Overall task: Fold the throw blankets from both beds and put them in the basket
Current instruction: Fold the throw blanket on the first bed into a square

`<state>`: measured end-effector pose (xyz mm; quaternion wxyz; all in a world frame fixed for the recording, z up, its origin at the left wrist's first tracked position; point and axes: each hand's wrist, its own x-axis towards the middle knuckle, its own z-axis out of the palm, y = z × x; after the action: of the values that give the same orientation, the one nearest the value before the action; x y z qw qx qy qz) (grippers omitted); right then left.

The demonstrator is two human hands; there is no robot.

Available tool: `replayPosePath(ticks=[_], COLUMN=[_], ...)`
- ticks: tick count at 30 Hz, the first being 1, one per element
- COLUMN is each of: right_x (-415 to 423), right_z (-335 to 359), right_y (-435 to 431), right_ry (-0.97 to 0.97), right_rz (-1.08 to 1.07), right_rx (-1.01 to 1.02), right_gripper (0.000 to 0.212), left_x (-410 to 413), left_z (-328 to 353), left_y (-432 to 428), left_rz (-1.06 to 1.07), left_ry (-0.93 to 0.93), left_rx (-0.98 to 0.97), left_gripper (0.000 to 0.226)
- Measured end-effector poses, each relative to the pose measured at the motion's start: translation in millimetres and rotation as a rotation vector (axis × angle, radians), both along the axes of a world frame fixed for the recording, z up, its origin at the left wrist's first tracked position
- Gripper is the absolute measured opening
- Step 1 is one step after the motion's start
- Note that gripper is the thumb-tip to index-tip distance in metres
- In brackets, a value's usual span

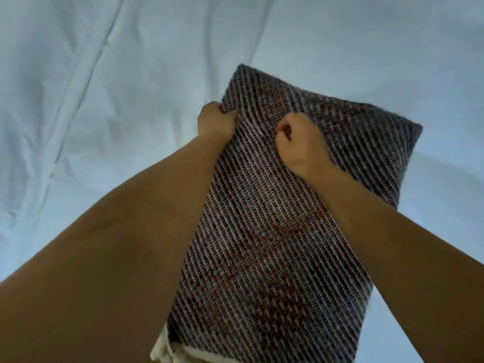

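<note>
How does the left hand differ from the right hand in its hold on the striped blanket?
The left hand grips the blanket at its left edge; the right hand is a fist on its top face, seemingly pinching fabric. The left hand reaches farther up the blanket than the right hand. Both are curled on the same blanket.

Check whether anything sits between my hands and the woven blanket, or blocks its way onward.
Nothing visible does. The left hand grips the blanket at its left edge; the right hand seems to pinch its top face. Only the white sheet lies beneath. The basket is out of view, so that path cannot be judged.
</note>
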<state>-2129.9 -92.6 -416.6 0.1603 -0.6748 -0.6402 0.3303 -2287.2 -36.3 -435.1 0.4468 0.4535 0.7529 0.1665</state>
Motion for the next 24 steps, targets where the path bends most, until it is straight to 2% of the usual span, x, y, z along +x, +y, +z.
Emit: replayPosePath(ticks=[3, 8, 10, 13, 18, 21, 22, 24], right_x=[16, 59, 81, 114, 143, 161, 170, 184], right_z=[-2, -6, -9, -12, -11, -18, -19, -21], right_y=[12, 26, 32, 40, 45, 50, 50, 46], right_ry=[-0.039, -0.241, -0.356, -0.452, -0.465, -0.553, -0.56, -0.557], right_rz=[0.011, -0.079, -0.122, -0.107, -0.002, 0.042, 0.018, -0.069], right_rx=[0.052, 0.125, 0.076, -0.067, -0.256, -0.225, -0.2, -0.149], right_gripper=[0.013, 0.032, 0.042, 0.063, 0.074, 0.084, 0.089, 0.086], left_x=[5, 14, 19, 26, 36, 35, 34, 35], left_z=[-7, 0, 0, -1, -13, -22, -26, -29], left_y=[9, 37, 46, 53, 52, 53, 53, 52], left_rz=[-0.085, -0.039, -0.046, -0.117, -0.2, -0.183, -0.167, -0.151], left_ry=[-0.012, -0.12, -0.118, -0.056, 0.082, 0.209, 0.244, 0.296], left_rx=[-0.06, -0.004, 0.043, 0.119, 0.192, 0.227, 0.221, 0.193], left_gripper=[0.012, 0.041, 0.045, 0.025, 0.02, 0.019, 0.019, 0.024])
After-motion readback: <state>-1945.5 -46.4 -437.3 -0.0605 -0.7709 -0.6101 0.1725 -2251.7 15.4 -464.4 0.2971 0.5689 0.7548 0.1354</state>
